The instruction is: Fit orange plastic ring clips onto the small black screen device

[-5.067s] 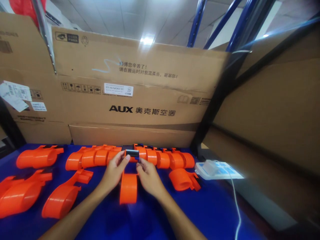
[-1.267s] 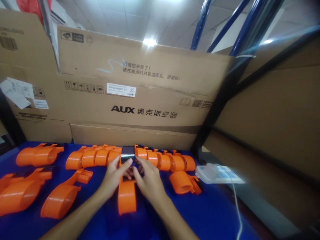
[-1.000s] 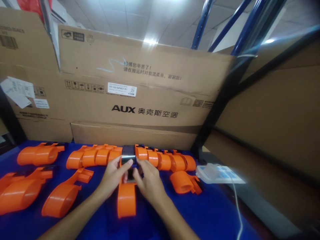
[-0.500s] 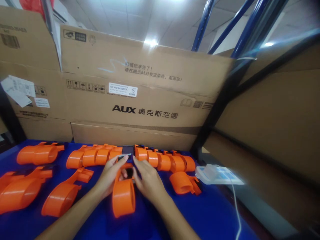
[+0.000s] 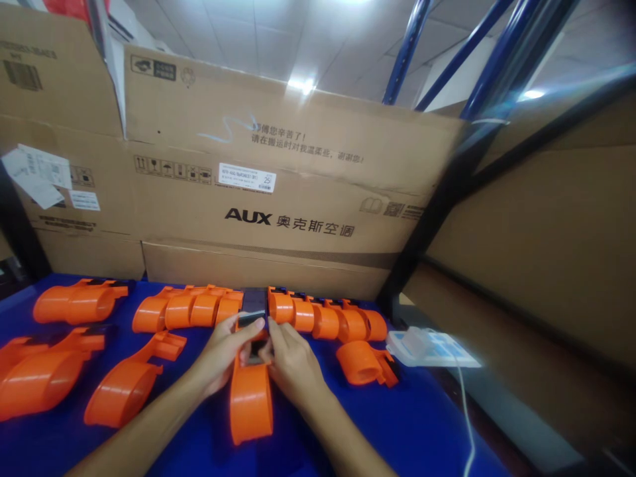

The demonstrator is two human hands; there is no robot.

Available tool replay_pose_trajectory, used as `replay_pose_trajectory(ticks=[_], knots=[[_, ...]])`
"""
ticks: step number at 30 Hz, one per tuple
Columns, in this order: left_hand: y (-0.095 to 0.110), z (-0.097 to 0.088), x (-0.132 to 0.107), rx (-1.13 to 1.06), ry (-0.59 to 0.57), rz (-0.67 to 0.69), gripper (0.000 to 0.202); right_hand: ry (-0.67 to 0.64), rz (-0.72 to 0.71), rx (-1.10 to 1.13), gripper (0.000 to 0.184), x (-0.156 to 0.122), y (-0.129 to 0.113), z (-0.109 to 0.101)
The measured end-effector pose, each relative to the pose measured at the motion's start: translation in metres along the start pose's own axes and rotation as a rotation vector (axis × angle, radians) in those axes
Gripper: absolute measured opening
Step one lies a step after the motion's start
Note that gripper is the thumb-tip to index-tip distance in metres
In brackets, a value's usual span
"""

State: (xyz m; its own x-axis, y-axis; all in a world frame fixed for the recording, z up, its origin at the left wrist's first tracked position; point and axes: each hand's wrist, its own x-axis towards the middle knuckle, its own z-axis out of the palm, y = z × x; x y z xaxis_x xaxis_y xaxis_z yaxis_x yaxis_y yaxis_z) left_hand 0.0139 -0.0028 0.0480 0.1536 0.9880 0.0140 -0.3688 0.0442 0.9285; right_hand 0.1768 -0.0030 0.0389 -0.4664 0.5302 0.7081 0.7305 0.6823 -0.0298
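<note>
An orange plastic ring-shaped holder (image 5: 252, 404) hangs between my two hands, its wide round band towards me. My left hand (image 5: 217, 354) is closed around the upper end of it, the thumb lying along a dark strip at the top. From the other side my right hand (image 5: 295, 363) pinches the same upper end, where a black insert (image 5: 257, 350) shows between the fingers. A dark, flat rectangular object (image 5: 254, 301) stands just behind the fingertips; whether it touches the holder I cannot tell. My palms hide part of the grip.
More orange holders (image 5: 149, 313) form a row at the back of the blue surface (image 5: 199, 437), with others (image 5: 122, 387) at the left and one (image 5: 365, 363) at right. A white power strip (image 5: 432, 349) with a cable lies on the right. Cardboard (image 5: 298, 192) walls the back.
The held holder has shifted slightly down and right. My right fingers have curled in closer to its upper end, and more of the dark rectangular object shows behind.
</note>
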Motion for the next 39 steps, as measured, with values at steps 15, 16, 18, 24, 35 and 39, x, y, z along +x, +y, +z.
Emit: replay_pose_trajectory(ticks=[15,16,18,24,35,39], knots=[[-0.001,-0.009,0.005,0.179,0.005,0.078,0.04,0.078,-0.003,0.224,0.034,0.005,0.012,-0.007],[-0.002,-0.008,0.005,0.2,0.001,0.092,0.04,0.089,0.007,0.236,0.032,0.005,0.012,-0.007],[-0.003,-0.007,0.005,0.231,-0.011,0.116,0.04,0.095,0.024,0.255,0.028,0.005,0.011,-0.007],[0.002,-0.009,0.003,0.216,-0.052,0.099,0.039,0.072,0.12,0.348,0.02,0.009,0.013,-0.015],[0.001,-0.01,0.004,0.177,-0.009,0.043,0.043,-0.285,0.275,0.115,0.015,0.01,0.046,-0.046],[-0.003,-0.011,0.002,0.18,-0.035,0.023,0.041,-0.386,0.274,0.117,0.014,0.003,0.045,-0.047]])
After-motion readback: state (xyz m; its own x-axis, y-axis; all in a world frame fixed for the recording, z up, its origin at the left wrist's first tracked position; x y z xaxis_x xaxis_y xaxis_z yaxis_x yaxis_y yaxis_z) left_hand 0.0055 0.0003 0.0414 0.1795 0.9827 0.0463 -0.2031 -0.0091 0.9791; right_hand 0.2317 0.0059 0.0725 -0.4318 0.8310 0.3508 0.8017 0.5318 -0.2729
